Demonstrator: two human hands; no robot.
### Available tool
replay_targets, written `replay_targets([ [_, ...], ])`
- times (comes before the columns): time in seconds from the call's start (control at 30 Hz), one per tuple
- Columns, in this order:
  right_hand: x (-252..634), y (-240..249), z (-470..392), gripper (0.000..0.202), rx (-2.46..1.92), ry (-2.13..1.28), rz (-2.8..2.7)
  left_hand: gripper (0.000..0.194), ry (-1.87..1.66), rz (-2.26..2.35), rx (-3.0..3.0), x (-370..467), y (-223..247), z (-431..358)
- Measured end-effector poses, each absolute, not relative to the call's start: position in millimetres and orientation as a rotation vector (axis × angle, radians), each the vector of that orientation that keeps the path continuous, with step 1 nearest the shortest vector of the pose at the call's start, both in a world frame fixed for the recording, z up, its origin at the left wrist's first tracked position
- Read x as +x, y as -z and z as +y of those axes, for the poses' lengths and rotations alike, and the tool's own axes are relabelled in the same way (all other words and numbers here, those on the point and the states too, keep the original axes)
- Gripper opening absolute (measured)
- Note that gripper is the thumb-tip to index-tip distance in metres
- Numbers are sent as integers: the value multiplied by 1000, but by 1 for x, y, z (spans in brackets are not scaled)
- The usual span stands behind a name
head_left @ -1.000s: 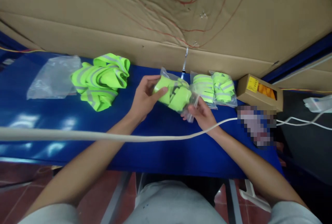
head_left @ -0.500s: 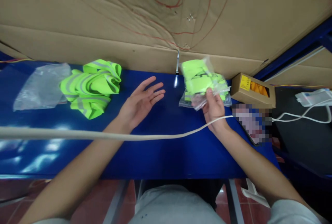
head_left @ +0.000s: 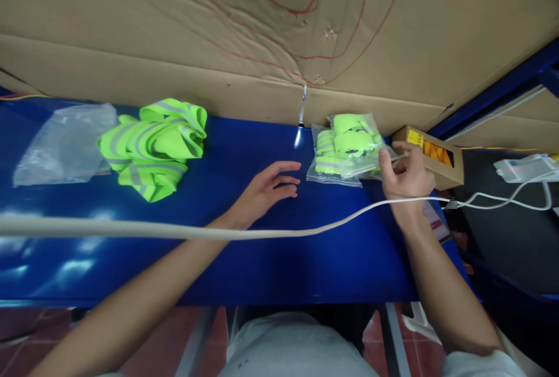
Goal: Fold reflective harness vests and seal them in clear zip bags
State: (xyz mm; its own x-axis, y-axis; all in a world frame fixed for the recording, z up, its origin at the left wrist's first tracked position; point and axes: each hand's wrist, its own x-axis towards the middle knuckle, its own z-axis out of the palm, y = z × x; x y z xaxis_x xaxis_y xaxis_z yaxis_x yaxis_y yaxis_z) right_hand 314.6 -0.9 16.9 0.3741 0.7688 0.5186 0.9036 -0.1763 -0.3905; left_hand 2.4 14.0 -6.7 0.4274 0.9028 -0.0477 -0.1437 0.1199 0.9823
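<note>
My right hand (head_left: 408,173) is at the right edge of a clear plastic bag (head_left: 357,138) holding folded neon-yellow strap, its flap pinched between thumb and fingers. Beneath it, partly covered, lies a second bag (head_left: 325,153) of neon strap with grey reflective stripes. My left hand (head_left: 266,194) hovers over the blue table, empty, fingers apart and slightly curled, pointing toward the bags. Further left, a loose heap of neon-yellow reflective strap (head_left: 152,144) rests on the table. Beside the heap lies a flat clear plastic bag (head_left: 65,141).
A white cable (head_left: 262,233) crosses in front of both forearms. To the right stand a cardboard box (head_left: 437,176) with orange contents and a partly hidden phone (head_left: 437,223). A cardboard wall (head_left: 244,98) backs the blue table (head_left: 279,272). A white device (head_left: 524,167) sits at far right.
The upper bag has moved slightly right and down onto the other bag. My right hand has shifted right, to its edge and over the phone. My left hand has moved right and nearer to me.
</note>
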Motion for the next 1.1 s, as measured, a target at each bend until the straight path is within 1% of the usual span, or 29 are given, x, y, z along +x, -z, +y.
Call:
replay_targets([
  [0.07,313,-16,-1,53,-1904,444,-1583,54,-882,807,1375,9,15,9],
  [0.17,306,-12,1,47,-1727,615,-1850,64,-833,797,1636,22,25,9],
  [0.3,302,-8,2,51,-1679,547,-2014,76,-643,816,1911,46,29,20],
  [0.43,306,-6,1,57,-1748,474,-2010,72,-548,813,2062,57,22,31],
  [0.57,300,-3,0,66,-1699,487,-2024,66,-415,799,2365,37,1,35],
  [0.6,297,-4,-1,69,-1685,493,-2019,63,-431,889,2458,26,-6,36],
  [0.67,287,-7,-7,72,-1659,508,-2015,58,-557,1217,2582,-6,-22,42],
  [0.73,277,-12,-13,73,-1624,518,-2028,62,-734,1624,2534,-47,-32,51],
  [0.77,273,-13,-16,74,-1606,524,-2033,69,-821,1813,2454,-69,-34,56],
  [0.83,270,-14,-18,73,-1594,522,-2037,92,-920,2079,2280,-111,-31,64],
  [0.87,273,-14,-16,72,-1602,514,-2025,101,-919,2182,2161,-129,-27,66],
  [0.93,286,-10,-8,69,-1650,486,-1937,104,-806,2253,2013,-153,-17,67],
  [1.03,317,-1,11,69,-1689,450,-1673,94,-618,2323,2040,-164,-4,63],
  [1.1,335,4,22,73,-1670,377,-1584,86,-513,2362,2118,-163,-1,62],
])
